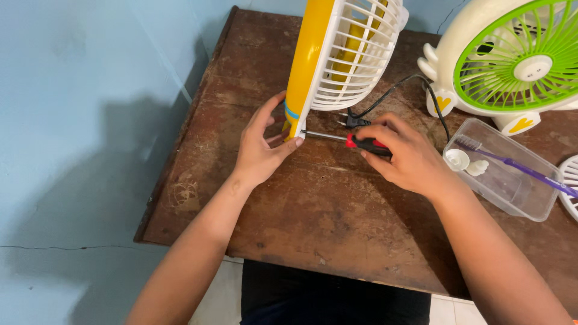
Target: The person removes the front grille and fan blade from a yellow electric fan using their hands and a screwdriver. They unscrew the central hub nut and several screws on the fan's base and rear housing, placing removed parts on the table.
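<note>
my left hand [260, 147] pinches the lower rim of the yellow fan [313, 66], thumb pressed just under the screw spot. my right hand [400, 153] wraps tight around the red-handled screwdriver [346, 139], its tip meeting the white grille [355, 54] beside my left fingertips; the grille is still on, so i judge this early.

- Two hands: left hand [260, 146], right hand [404, 155]
- Two whole fans: yellow fan [337, 54], green fan [512, 60]
- One screwdriver [352, 141]
- One clear plastic tub [512, 189]
- One purple toothbrush [518, 167]
- Two small white caps [457, 159]
- One black plug [354, 122]
- One wooden table [313, 210]
</note>
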